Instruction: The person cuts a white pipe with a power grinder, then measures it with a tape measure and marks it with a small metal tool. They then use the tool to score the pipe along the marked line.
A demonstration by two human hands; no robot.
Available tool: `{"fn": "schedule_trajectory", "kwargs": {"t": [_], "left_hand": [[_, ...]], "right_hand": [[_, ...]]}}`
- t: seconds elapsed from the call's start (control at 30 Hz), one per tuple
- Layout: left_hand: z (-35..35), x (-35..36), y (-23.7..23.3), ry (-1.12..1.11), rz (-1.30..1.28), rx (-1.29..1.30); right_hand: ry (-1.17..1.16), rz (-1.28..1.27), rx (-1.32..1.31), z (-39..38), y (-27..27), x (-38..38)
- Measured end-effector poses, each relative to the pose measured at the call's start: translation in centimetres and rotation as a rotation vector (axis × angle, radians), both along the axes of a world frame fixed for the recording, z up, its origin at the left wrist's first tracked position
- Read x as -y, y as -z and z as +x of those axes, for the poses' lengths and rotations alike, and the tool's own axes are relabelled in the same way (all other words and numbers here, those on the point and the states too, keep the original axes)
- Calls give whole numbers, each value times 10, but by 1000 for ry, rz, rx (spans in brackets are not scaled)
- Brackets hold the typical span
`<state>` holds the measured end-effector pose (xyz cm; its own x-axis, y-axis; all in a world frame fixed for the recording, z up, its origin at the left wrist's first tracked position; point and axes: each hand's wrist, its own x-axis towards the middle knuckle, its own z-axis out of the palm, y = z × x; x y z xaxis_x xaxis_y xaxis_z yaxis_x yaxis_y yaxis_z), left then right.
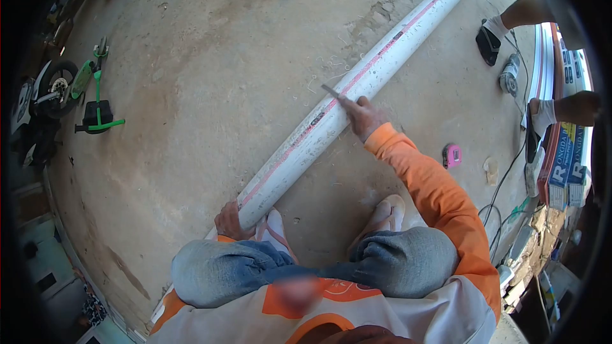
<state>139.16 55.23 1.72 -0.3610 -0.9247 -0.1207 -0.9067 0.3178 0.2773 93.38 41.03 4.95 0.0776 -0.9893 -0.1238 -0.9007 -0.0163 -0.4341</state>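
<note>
A long white pipe (pixel 299 150) with a pink stripe runs diagonally over the concrete floor, from near my feet to the upper right. My left hand (pixel 233 222) is wrapped round its near end, fingers closed. Farther up, my right hand (pixel 364 117) is closed on the handle end of a thin flat tool (pixel 331 92), whose blade lies across the striped top of the pipe. Dark slots or marks show along the stripe. Thin pale shavings lie on the floor beside the pipe.
A pink tape measure (pixel 452 155), a grinder-like tool (pixel 509 75) and a cable (pixel 510 167) lie on the right. Another person's legs (pixel 524 11) stand there, near stacked boxes (pixel 562 156). A green scooter (pixel 99 99) and a motorcycle wheel (pixel 58 89) are at left.
</note>
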Motion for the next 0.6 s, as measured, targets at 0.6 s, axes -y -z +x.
{"fn": "schedule_trajectory", "kwargs": {"t": [0.6], "left_hand": [[-45,-8,-35,-8,-251,86]], "right_hand": [[-110,-108,42,-7,12,-24]]}}
